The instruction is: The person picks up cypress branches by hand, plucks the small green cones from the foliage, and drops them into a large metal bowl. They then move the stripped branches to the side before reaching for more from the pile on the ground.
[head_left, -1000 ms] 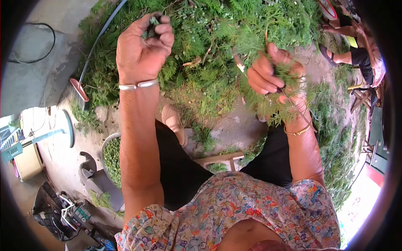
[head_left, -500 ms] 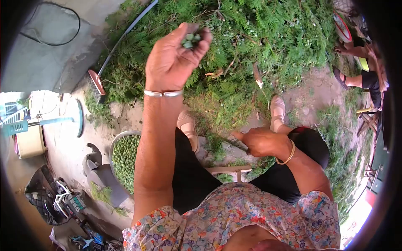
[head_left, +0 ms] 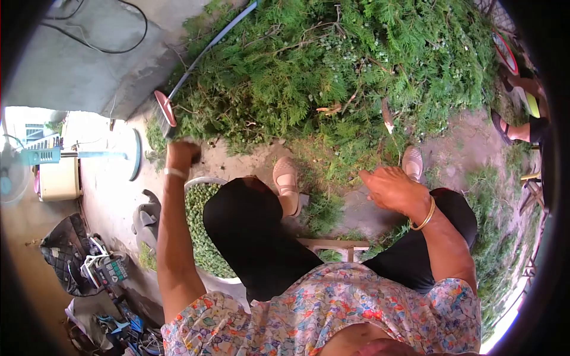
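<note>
My left hand point(head_left: 181, 154), with a silver bangle at its wrist, is at the left, just beyond a round basin point(head_left: 224, 279) and below the broom head. Its fingers are dark and turned away, so what they hold is hidden. The basin is filled with small round green cones point(head_left: 205, 228) and stands beside my left knee. My right hand point(head_left: 393, 188), wearing a gold bangle, is above my right knee with its fingers curled in. I cannot make out anything between them.
A large heap of green conifer branches point(head_left: 285, 89) lies ahead of my feet. A broom point(head_left: 165, 111) with a blue handle leans at its left edge. Left of me stand a pale blue fan point(head_left: 133, 155) and a grey object point(head_left: 145, 222). Another person's foot point(head_left: 504, 127) shows far right.
My left hand has swung from above the branches, where it held green cones in its palm, down and left past the basin. My right hand has risen slightly; the view has shifted.
</note>
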`<state>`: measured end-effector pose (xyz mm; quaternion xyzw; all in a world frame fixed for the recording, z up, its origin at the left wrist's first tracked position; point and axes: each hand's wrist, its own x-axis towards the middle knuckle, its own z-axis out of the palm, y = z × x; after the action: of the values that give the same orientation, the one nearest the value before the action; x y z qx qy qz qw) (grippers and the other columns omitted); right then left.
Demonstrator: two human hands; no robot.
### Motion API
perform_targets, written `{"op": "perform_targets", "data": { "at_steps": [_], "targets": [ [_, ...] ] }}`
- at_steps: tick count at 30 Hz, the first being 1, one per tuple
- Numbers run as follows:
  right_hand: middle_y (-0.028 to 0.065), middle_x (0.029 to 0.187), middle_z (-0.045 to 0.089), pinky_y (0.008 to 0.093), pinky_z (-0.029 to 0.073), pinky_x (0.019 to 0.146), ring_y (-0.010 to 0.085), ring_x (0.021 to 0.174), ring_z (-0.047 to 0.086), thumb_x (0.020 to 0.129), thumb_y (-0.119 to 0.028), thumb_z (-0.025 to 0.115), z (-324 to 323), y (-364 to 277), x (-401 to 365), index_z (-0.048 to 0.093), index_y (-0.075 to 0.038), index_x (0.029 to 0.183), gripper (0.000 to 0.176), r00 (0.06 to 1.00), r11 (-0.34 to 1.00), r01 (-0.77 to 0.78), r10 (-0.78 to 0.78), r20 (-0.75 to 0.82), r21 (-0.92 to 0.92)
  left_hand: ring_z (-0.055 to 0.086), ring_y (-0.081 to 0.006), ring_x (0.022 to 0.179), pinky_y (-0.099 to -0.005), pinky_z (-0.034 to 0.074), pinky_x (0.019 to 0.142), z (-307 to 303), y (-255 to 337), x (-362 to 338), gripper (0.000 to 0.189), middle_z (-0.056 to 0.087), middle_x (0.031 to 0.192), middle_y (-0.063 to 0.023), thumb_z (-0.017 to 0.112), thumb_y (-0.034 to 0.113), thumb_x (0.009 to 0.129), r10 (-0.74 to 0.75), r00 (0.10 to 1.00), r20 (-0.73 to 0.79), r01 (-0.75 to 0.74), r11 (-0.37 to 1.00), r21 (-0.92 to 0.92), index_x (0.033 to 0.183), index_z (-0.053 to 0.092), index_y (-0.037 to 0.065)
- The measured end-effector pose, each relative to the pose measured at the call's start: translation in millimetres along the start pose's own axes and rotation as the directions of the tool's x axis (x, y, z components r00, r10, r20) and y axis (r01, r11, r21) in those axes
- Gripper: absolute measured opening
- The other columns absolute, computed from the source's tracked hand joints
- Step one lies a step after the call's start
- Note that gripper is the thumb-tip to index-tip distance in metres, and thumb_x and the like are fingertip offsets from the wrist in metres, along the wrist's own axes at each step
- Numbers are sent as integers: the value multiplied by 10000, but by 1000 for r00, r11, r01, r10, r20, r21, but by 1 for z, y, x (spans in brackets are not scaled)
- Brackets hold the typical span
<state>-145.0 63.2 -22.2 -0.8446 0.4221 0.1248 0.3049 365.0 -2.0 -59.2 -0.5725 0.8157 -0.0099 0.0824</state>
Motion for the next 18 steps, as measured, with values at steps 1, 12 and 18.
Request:
{"op": "perform_targets", "data": {
  "at_steps": [1, 12, 18],
  "targets": [
    [218, 722, 593, 475, 470, 643, 401, 744, 604, 729, -120, 660, -1, 0, -1, 499, 53, 991, 353, 1000, 1000, -17, 17, 19, -7, 591, -241, 528, -361, 440, 492, 39, -18, -28, 89, 612, 604, -104, 628, 159, 602, -4, 990, 140, -59, 893, 445, 516, 610, 140],
    [213, 797, 611, 482, 459, 721, 390, 819, 602, 734, -86, 617, 4, -3, 10, 477, 50, 1084, 401, 997, 992, -65, 69, 33, -104, 630, -316, 743, -389, 505, 696, 157, -24, -156, 467, 640, 766, -173, 756, 244, 573, -290, 919, 267, 364, 884, -294, 948, 633, -5],
    [219, 813, 613, 481, 450, 752, 380, 843, 606, 736, -39, 554, -10, -7, 18, 464, 71, 1098, 389, 995, 994, -86, 89, 34, -72, 597, -360, 731, -402, 485, 673, 38, 41, 71, 362, 620, 755, -182, 710, 234, 624, -135, 969, 207, 201, 917, -346, 879, 623, -8]
  ]
}}
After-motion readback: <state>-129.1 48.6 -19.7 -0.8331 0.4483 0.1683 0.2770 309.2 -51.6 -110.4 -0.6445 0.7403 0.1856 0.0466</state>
